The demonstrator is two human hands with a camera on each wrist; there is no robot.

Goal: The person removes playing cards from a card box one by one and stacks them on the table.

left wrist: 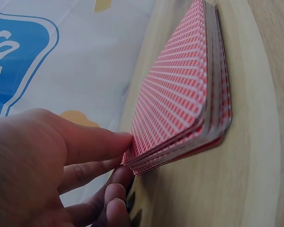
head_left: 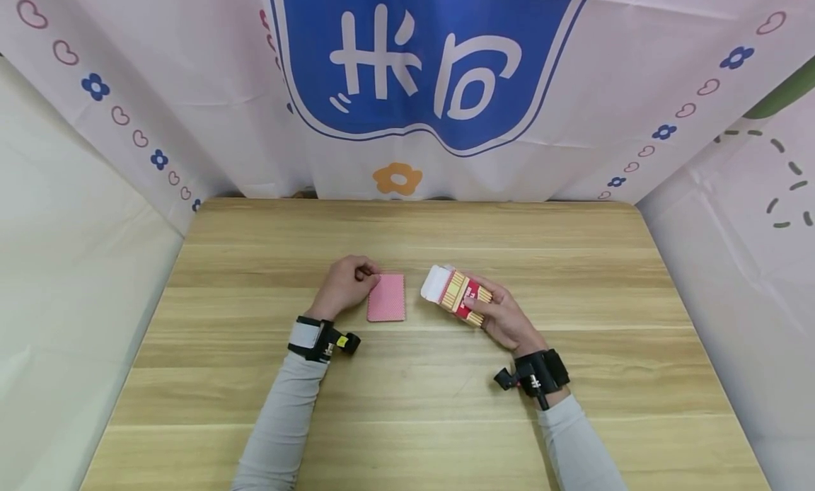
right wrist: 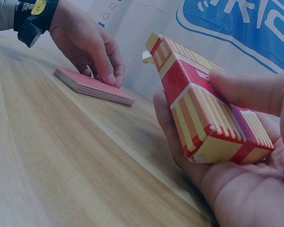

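A deck of playing cards (head_left: 386, 300) with red-patterned backs lies face down on the table, its stack slightly uneven in the left wrist view. At its far left corner my left hand (head_left: 346, 287) pinches the edge, thumb (left wrist: 102, 144) on top and fingers against the side. My right hand (head_left: 506, 318) grips a red and yellow striped card box (right wrist: 199, 104), thumb across its front. The box's white flap (head_left: 436, 284) stands open and points left toward the deck. What is inside the box is hidden.
The wooden table (head_left: 420, 420) reaches back to a white curtain (head_left: 255, 151) with a blue printed shield. Pale side panels (head_left: 70, 264) border the table. Each wrist wears a black strap with a small camera (head_left: 349, 343).
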